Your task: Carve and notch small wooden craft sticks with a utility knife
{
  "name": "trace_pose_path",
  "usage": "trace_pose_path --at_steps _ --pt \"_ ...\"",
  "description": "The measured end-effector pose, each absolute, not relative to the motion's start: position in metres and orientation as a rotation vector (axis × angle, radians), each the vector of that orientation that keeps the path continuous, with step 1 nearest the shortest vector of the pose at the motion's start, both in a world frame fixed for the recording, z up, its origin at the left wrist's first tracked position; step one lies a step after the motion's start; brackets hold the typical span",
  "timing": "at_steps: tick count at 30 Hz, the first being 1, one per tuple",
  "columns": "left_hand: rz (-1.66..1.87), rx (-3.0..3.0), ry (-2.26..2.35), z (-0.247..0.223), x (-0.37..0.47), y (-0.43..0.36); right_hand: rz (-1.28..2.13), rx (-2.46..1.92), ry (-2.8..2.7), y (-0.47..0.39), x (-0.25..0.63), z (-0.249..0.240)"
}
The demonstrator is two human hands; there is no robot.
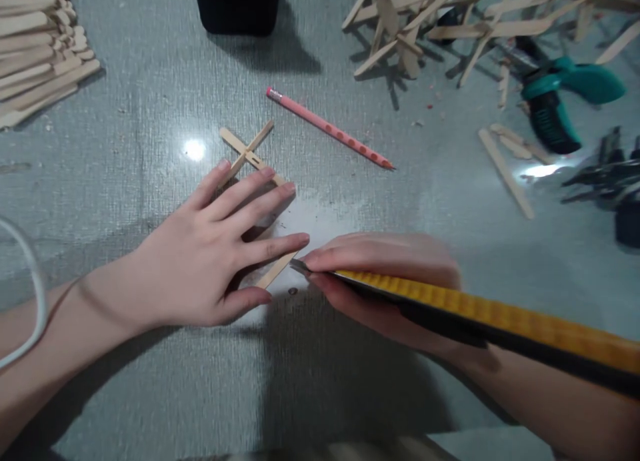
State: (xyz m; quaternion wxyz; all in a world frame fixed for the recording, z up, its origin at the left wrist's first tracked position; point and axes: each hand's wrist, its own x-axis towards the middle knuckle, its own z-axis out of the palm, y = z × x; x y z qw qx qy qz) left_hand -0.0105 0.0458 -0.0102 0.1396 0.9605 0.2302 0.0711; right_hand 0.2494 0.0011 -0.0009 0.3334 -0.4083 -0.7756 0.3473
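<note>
My left hand (220, 241) lies spread and palm down over crossed wooden craft sticks (255, 159), pressing them to the table. Beyond its fingertips the sticks meet in an X, and a small slot shows in one of them. Another stick end (277, 269) pokes out between the thumb and little finger side of the hand. My right hand (390, 261) grips a yellow and black utility knife (480, 311) close to its blade. The blade tip is right beside that stick end; whether it touches I cannot tell. The palm hides the middle of the sticks.
A pink pencil (330, 129) lies beyond my hands. Stacked craft sticks (40, 61) fill the far left, near a black container (237, 7). At the right are assembled sticks (400, 21), teal-handled pliers (555, 101), loose sticks (507, 174) and dark tools (610, 181). A white cable (37, 294) loops over my left forearm.
</note>
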Motion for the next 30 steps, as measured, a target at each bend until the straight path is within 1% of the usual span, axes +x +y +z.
trace_pose_path --at_steps 9,22,30 --pt "0.216 2.747 0.663 -0.011 -0.010 0.046 0.983 -1.102 -2.025 0.001 0.244 -0.001" --pt "0.185 2.786 0.670 -0.014 -0.008 0.044 0.917 -1.001 -2.107 -0.003 0.237 -0.004" --pt "0.242 2.777 0.662 -0.019 -0.006 0.042 0.903 -1.070 -2.094 -0.006 0.235 -0.003"
